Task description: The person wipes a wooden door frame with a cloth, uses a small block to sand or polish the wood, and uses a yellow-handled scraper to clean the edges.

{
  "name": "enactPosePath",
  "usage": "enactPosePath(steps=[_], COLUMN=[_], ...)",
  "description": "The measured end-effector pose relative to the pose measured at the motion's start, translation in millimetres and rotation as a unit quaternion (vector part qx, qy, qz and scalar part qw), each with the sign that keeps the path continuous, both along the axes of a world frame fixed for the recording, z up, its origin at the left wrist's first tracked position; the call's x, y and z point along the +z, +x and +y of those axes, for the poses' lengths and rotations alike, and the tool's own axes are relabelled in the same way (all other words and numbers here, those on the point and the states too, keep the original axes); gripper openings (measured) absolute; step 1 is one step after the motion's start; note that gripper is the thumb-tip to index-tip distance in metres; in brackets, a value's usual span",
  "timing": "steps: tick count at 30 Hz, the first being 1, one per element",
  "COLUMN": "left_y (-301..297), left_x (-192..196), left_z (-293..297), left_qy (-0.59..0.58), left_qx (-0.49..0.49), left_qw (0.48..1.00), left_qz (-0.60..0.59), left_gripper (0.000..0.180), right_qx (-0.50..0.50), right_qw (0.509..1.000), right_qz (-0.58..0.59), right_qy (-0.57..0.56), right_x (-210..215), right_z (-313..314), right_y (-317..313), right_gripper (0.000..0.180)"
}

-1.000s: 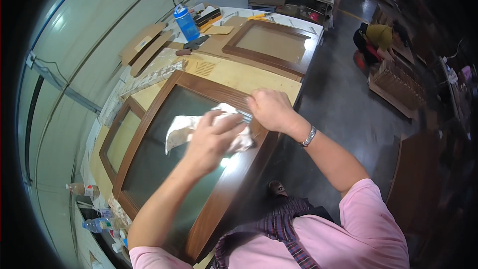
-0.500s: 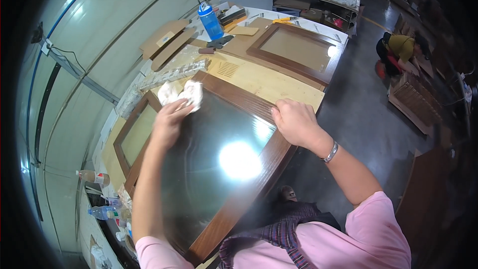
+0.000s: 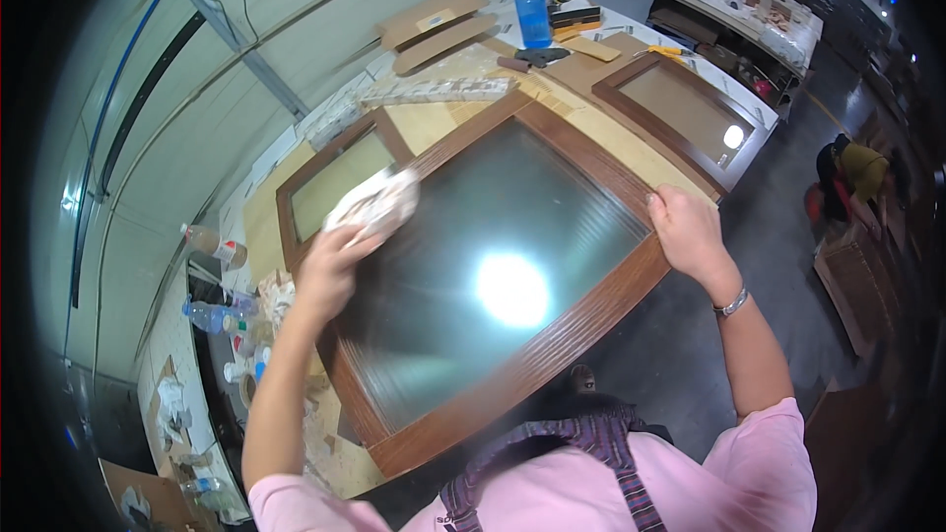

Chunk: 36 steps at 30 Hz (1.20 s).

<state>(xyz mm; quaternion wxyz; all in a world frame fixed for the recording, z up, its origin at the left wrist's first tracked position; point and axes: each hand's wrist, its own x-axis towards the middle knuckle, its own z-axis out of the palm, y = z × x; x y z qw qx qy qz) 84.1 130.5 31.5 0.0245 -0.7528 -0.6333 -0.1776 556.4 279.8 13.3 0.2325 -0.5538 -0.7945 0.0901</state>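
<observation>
In front of me lies a brown wood-framed glass panel (image 3: 483, 266), with a bright light reflected in its pane. My left hand (image 3: 332, 271) grips a crumpled white cloth (image 3: 372, 205) over the panel's left frame edge; motion blurs the cloth slightly. My right hand (image 3: 690, 232) is closed around the frame's right corner, its thumb on top and its other fingers partly hidden. Just beyond the cloth, a smaller framed glass panel (image 3: 286, 207) lies partly under the large one. Another framed panel (image 3: 616, 97) rests farther back on the right.
A blue water bottle (image 3: 533, 15), a dark glove (image 3: 542, 56) and cardboard pieces (image 3: 434, 30) sit at the table's back. Several plastic bottles (image 3: 204, 315) crowd the left side. Across the floor at right, a person (image 3: 862, 177) bends over cardboard boxes (image 3: 852, 281).
My left hand has drawn the cloth from the glass near the far corner back along the left frame edge. My view has swung left; my right hand still grips the corner.
</observation>
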Motion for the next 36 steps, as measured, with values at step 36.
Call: enactPosePath(steps=[36], left_y=[-113.9], left_x=[-126.3], left_z=[-465.1], left_qy=[0.084], left_qx=[0.648], left_qw=[0.722], left_qz=[-0.229], left_gripper=[0.021], right_qx=[0.498], right_qw=[0.865], right_qz=[-0.063], right_qy=[0.027], right_x=[37.9], right_z=[-116.8], right_y=[-181.7], right_gripper=[0.057])
